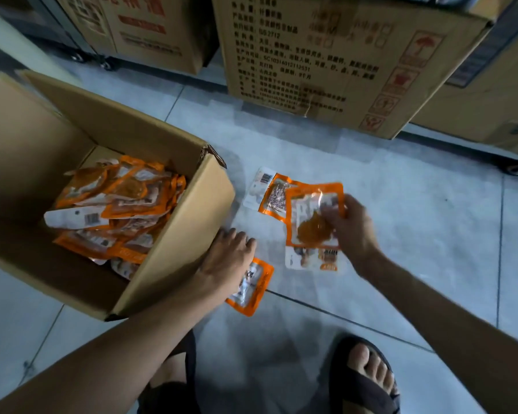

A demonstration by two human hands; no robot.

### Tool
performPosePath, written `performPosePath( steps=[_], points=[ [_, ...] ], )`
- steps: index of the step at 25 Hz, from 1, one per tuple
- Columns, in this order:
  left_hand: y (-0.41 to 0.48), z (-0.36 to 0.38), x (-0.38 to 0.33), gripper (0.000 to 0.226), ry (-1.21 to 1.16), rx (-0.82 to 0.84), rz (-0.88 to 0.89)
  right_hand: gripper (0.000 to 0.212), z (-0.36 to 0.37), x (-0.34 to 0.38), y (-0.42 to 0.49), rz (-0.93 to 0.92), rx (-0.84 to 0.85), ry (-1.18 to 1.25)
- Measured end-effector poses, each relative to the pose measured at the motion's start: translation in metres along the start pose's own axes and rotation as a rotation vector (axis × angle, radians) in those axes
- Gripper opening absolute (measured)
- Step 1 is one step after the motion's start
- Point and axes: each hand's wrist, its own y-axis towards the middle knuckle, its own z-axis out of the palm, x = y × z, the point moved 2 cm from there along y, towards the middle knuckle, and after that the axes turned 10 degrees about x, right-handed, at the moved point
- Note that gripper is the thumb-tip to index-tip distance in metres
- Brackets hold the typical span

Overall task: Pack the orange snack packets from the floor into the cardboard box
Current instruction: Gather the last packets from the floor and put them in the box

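Note:
An open cardboard box (174,243) sits on the floor at the left, holding several orange snack packets (120,204). My right hand (349,227) pinches an orange packet (308,219) by its right edge, just above the floor. A second packet (269,189) lies partly under it, farther away. My left hand (226,259) reaches palm down beside the box's right wall, fingers spread, over a third packet (253,289) lying on the tiles; whether it touches that packet I cannot tell.
Large printed cartons (335,55) stand along the far side, some on wheeled dollies (106,64). My sandalled feet (368,375) are at the bottom. Grey floor tiles (431,219) stretch to the right.

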Motion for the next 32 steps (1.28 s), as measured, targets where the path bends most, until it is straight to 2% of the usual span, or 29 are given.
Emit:
performPosePath(
  steps=[2,4,7,8,10,12,14,19,24,26,28,30,32],
  points=[
    [0.004,0.001,0.003,0.068,-0.037,0.046,-0.016,0.016,0.001,0.031,0.028,0.009,0.084,0.097],
    [0.009,0.001,0.006,0.075,-0.06,0.109,0.001,0.023,0.008,0.048,0.056,0.055,0.162,0.09],
    [0.013,0.002,0.008,0.067,-0.063,0.128,0.039,0.032,0.016,0.042,0.084,0.09,0.208,-0.268],
    [0.014,0.002,0.008,0.063,-0.071,0.108,0.047,0.042,0.018,0.036,0.087,0.124,0.224,-0.416],
    [0.015,-0.001,0.007,0.056,-0.117,0.073,0.06,0.076,0.018,0.025,0.089,0.163,0.244,-0.661],
    [0.014,-0.004,0.007,0.051,-0.19,0.059,0.069,0.098,0.022,0.018,0.087,0.112,0.225,-0.817],
    [0.013,-0.008,0.008,0.045,-0.26,0.051,0.052,0.102,0.028,0.016,0.087,0.08,0.183,-0.866],
    [0.012,-0.005,0.013,0.048,-0.556,-0.015,0.007,0.097,0.036,0.015,0.092,0.153,0.147,-0.811],
    [0.015,0.0,0.011,0.05,-0.687,-0.047,0.021,0.073,0.023,0.013,0.082,0.183,0.194,-0.514],
    [0.017,-0.001,0.008,0.053,-0.762,-0.044,0.042,0.053,0.01,0.006,0.071,0.19,0.245,-0.337],
    [0.016,-0.005,0.006,0.044,-0.926,-0.049,0.076,0.038,-0.004,-0.001,0.051,0.231,0.29,-0.126],
    [0.008,-0.02,0.004,0.048,-1.15,-0.048,0.111,0.032,-0.016,-0.007,0.031,0.268,0.303,0.003],
    [-0.006,-0.046,0.004,0.044,-1.369,-0.099,0.164,0.024,-0.02,-0.009,0.016,0.272,0.274,0.129]
  ],
)
